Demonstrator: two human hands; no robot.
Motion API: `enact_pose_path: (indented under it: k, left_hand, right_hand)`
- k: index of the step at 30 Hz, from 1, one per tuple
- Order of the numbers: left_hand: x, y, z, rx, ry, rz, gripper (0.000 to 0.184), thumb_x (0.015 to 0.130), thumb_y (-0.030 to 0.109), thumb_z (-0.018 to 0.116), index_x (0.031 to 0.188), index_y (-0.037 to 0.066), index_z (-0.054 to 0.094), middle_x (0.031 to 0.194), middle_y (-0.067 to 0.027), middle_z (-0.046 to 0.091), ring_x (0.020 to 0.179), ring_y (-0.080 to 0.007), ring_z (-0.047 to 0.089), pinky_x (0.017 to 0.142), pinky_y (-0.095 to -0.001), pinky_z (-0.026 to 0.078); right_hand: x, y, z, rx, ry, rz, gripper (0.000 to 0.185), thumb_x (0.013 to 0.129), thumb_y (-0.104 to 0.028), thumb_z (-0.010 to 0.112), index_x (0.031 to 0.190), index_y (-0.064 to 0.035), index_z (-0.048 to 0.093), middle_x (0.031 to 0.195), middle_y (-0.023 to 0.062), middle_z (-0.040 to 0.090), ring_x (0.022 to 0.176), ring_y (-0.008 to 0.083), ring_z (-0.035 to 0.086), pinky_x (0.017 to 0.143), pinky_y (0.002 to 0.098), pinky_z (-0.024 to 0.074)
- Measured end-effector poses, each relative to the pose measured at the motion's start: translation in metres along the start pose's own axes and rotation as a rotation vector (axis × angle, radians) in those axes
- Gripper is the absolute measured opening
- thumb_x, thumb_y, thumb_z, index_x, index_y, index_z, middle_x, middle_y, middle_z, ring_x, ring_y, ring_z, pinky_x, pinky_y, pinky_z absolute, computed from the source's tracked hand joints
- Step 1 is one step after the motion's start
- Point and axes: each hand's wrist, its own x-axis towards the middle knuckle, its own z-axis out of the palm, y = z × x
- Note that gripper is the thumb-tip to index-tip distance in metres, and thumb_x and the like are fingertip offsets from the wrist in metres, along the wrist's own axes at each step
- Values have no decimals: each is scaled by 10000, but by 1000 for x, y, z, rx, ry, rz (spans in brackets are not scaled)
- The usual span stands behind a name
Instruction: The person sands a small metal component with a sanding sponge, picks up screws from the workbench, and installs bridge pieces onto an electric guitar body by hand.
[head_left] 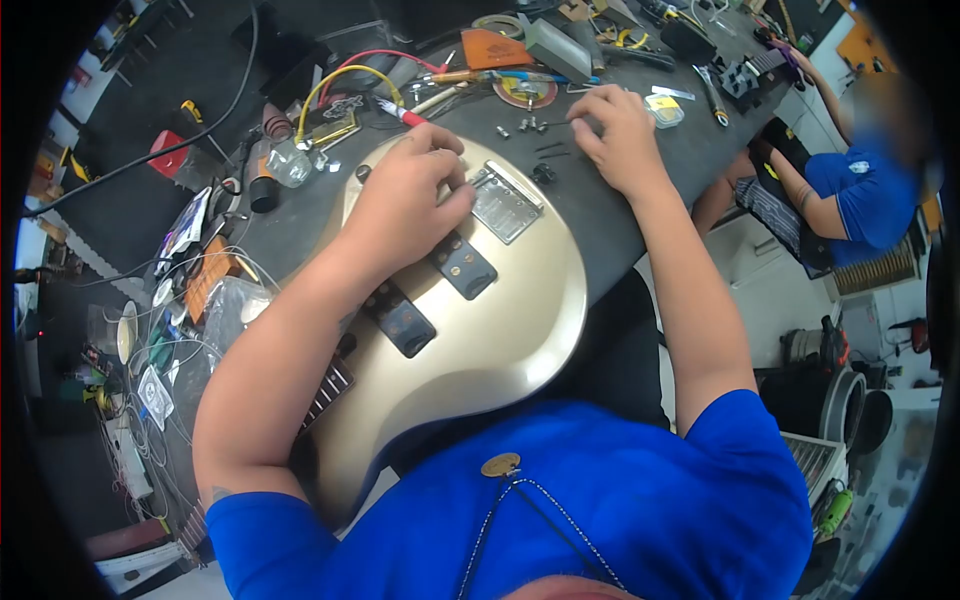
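Observation:
A gold guitar body [520,310] lies tilted across the bench, with two dark pickups [465,265] and a metal bridge [507,207]. My left hand [410,195] rests over the body beside the bridge, fingers bent and apart, with nothing visible in them. On the bench beyond the guitar, my right hand [618,140] has its fingers bent and slightly apart. A thin dark rod [558,124] lies by its fingertips. Small metal parts [528,126] and a black knob-like part [543,174] are nearby.
Tape rolls, a green-grey block [558,50], an orange piece [494,48] and cables line the bench's far side. A small clear container [663,110] sits right of my right hand. Plastic bags and wires crowd the left. Another person in a blue shirt [870,195] sits at right.

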Motion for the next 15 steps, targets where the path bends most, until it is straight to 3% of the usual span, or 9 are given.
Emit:
enact_pose_path:
  k: [2,5,6,15]
  left_hand:
    - [0,-1,0,-8,-8,6,162,925,119,824,908,-1,716,1310,-139,705,1158,-345,704,992,-435,569]
    - [0,-5,1,40,20,65,170,913,136,822,895,-10,737,1277,-167,702,1168,-368,702,998,-454,583]
    - [0,-5,1,17,-1,43,177,930,129,827,903,4,705,1297,-142,694,1220,-364,668,1039,-459,545]
    - [-1,-6,3,11,17,38,175,942,121,823,891,3,704,1286,-146,695,1194,-355,687,1011,-442,565]
  right_hand:
    - [2,-9,-9,199,69,-77,109,927,-156,769,1030,-173,799,1109,-4,734,1111,275,664,1035,458,453]
    - [-8,-47,-8,310,-100,-175,96,915,-138,764,1010,-137,766,1026,7,735,1019,265,676,976,414,457]
    - [-10,-51,-9,266,-102,-182,87,910,-130,763,997,-130,750,1006,-3,735,1006,253,674,942,420,454]
    - [-10,-48,-12,326,-138,-178,110,897,-83,742,1001,-117,747,987,7,730,1023,258,663,962,408,443]
